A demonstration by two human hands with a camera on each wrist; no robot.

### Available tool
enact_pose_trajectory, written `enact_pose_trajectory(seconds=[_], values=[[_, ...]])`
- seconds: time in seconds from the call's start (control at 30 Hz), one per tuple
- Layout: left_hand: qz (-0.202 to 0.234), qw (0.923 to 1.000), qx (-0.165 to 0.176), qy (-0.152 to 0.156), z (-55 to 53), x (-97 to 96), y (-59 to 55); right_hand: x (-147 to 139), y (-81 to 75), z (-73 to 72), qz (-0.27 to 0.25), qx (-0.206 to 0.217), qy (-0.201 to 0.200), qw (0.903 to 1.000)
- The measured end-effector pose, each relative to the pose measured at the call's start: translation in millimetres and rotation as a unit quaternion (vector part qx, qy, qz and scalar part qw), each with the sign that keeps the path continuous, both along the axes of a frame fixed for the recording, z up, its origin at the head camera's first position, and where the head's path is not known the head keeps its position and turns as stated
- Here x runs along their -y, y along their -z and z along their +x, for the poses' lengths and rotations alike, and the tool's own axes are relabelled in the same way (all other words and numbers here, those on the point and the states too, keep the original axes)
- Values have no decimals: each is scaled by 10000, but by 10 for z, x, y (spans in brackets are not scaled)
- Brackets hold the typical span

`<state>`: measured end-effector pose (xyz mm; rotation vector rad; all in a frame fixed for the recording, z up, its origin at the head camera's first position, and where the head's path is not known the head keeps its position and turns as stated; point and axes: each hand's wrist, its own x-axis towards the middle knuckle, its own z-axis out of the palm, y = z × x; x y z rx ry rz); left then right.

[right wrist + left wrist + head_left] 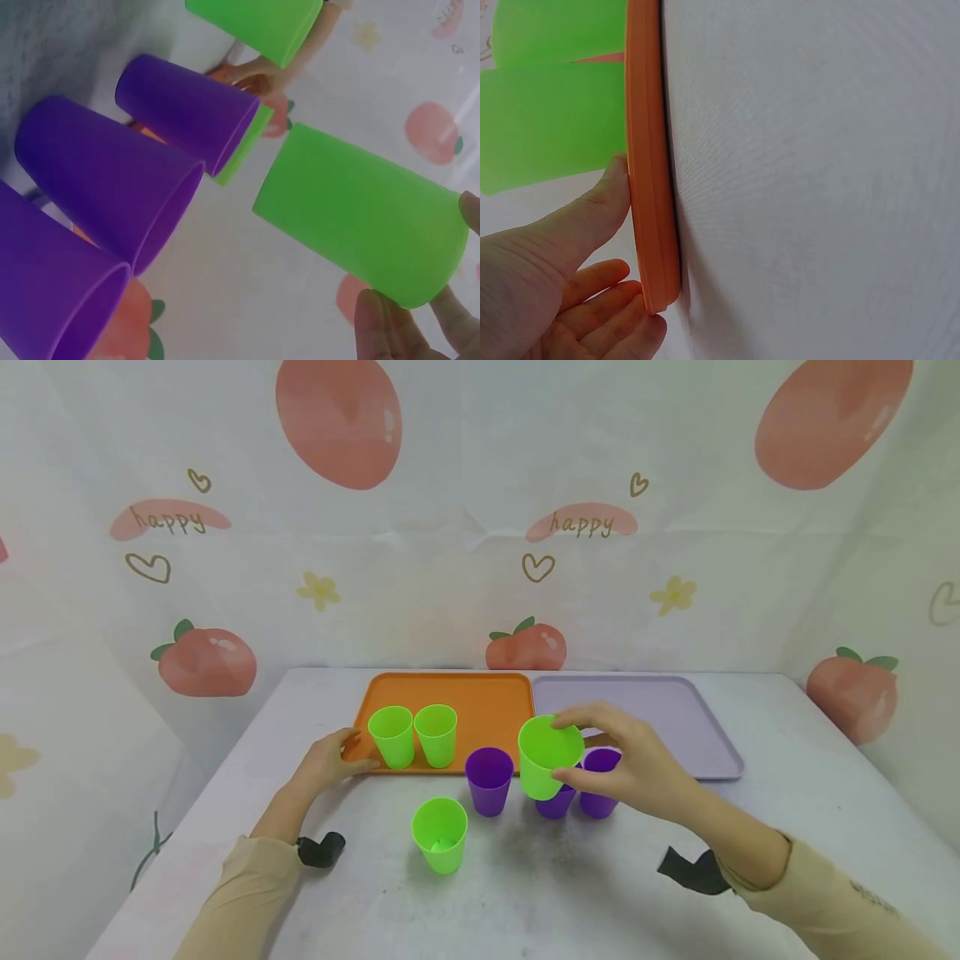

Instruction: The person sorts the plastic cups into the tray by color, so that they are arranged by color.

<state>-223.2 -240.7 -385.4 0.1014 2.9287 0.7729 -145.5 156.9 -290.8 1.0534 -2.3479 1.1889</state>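
My right hand [626, 764] grips a green cup [536, 768] by its rim, thumb and fingers on opposite sides, above the table's middle. In the right wrist view this cup [360, 214] is tilted, its narrow base away from my fingers. Three purple cups [489, 789] stand upright along the trays' front edge, two partly hidden by the held cup and hand. At the orange tray's [480, 693] front left corner, my left hand [326, 762] holds the rim between thumb and fingers. Two green cups [436, 737] stand upright on that tray, near the left hand.
Another green cup [440, 835] stands upright on the white table [510, 910], nearer the front. A lilac tray [645, 702] lies against the orange tray's right side. A patterned cloth backdrop [450, 568] hangs behind the table.
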Motion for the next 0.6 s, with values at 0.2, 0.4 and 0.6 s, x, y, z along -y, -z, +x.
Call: enact_pose_trajectory(seconds=[0.2,0.4,0.6], values=[[-9,10000,11,-2,-7,0,-3,-8,-60,-92,114,-1,78,9999],[-4,10000,-10,2,-9,4,4,-7,-108,-195,236,109,202,9995],[-20,10000,2,-3,-7,1,-2,-8,-148,-318,352,387,328,9981]])
